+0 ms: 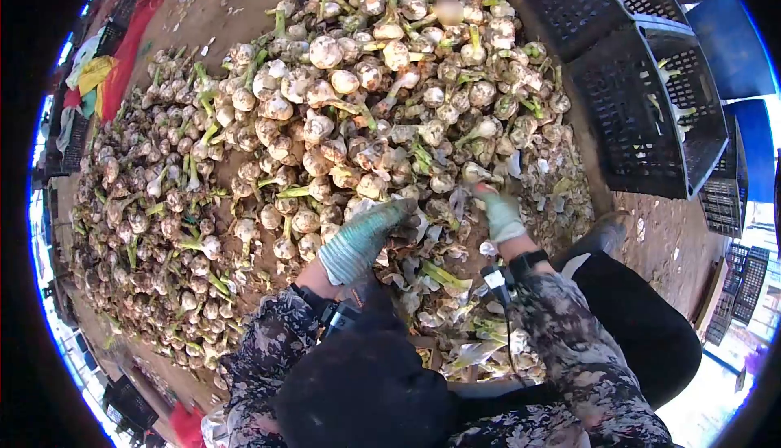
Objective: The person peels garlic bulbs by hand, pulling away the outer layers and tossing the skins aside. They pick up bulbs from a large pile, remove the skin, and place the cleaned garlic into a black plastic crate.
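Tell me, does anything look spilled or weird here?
Maybe the papery scraps: they're strewn loosely around the gloved right hand, like litter. The bulbs could look spilled too, since they lie heaped straight on the ground, with black crates nearby.

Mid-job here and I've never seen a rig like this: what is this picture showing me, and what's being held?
There's no machine: a person is working with two gloved hands. The single picture comes from a camera on their head, facing forward and down. The left hand and right hand are at the near side of a heap of garlic-like bulbs, among loose peelings, on brown ground. Black crates stand at the right. What either hand grips is too unclear to tell.
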Demonstrator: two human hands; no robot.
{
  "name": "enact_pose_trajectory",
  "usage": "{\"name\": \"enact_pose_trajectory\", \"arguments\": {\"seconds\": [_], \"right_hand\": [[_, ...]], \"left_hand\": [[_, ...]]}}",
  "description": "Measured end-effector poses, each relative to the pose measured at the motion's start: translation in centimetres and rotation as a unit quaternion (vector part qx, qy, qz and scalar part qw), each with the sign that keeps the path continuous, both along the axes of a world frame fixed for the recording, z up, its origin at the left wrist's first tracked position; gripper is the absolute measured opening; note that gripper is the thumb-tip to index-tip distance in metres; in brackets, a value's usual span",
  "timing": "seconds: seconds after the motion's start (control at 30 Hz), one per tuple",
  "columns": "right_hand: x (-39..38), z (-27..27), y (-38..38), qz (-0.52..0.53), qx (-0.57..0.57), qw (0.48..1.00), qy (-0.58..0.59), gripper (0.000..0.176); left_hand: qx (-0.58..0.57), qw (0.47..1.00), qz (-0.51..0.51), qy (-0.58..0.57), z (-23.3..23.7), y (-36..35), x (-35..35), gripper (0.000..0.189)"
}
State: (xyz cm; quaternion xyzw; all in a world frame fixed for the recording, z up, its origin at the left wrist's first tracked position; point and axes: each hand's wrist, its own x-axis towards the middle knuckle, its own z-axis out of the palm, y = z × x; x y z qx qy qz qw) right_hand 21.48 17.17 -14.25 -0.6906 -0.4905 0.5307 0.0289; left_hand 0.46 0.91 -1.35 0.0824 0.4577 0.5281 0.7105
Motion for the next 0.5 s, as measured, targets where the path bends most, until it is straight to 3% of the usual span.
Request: {"name": "enact_pose_trajectory", "arguments": {"seconds": [0.03, 0.07, 0.13, 0.17, 0.2, 0.23, 0.3, 0.33, 0.4, 0.43, 0.47, 0.5], "right_hand": [[-0.7, 5.0, -1.1, -0.11, -0.109, 0.972, 0.179, 0.065], [-1.2, 8.5, -2.4, -0.214, -0.215, 0.888, 0.346, 0.057], [-1.9, 11.3, -5.2, -0.21, -0.199, 0.841, 0.457, 0.051], [-2.1, 10.8, -6.8, -0.177, -0.139, 0.834, 0.504, 0.053], [-3.0, 11.7, -7.7, -0.194, -0.145, 0.822, 0.515, 0.058], [-3.2, 11.7, -8.3, -0.145, -0.145, 0.835, 0.511, 0.06], [-5.4, 13.3, -9.9, -0.108, -0.106, 0.852, 0.501, 0.067], [-6.3, 14.1, -9.6, -0.053, -0.1, 0.898, 0.426, 0.072], [-6.6, 12.9, -9.5, 0.113, -0.009, 0.912, 0.394, 0.076], [-6.1, 12.7, -8.7, 0.304, 0.201, 0.887, 0.282, 0.078], [-5.6, 12.6, -8.5, 0.304, 0.2, 0.887, 0.284, 0.078], [-6.0, 14.5, -7.8, 0.213, 0.112, 0.906, 0.349, 0.076]], "left_hand": [[0.003, 1.0, 0.002, -0.017, -0.4, -0.1, -0.1, 0.057], [0.005, 0.999, 0.004, -0.034, -0.6, -0.3, -0.2, 0.056], [0.013, 0.999, -0.002, -0.029, -0.3, -0.1, 0.2, 0.057], [0.0, 0.998, -0.005, -0.063, 0.6, 0.0, 0.3, 0.057], [-0.013, 0.995, -0.008, -0.096, 1.2, 0.0, 0.4, 0.058], [0.019, 0.991, 0.023, -0.132, 1.4, 0.1, 0.8, 0.055], [0.031, 0.993, 0.038, -0.111, 1.6, 0.3, 0.7, 0.05], [0.04, 0.993, 0.049, -0.096, 1.9, 0.3, 0.5, 0.044], [0.058, 0.99, 0.099, -0.082, 2.5, -0.2, -0.3, 0.044], [0.052, 0.99, 0.098, -0.087, 2.8, -0.3, -0.6, 0.045], [0.045, 0.99, 0.096, -0.092, 3.0, -0.4, -0.9, 0.045], [0.043, 0.99, 0.096, -0.092, 2.9, -0.6, -1.2, 0.045]]}}
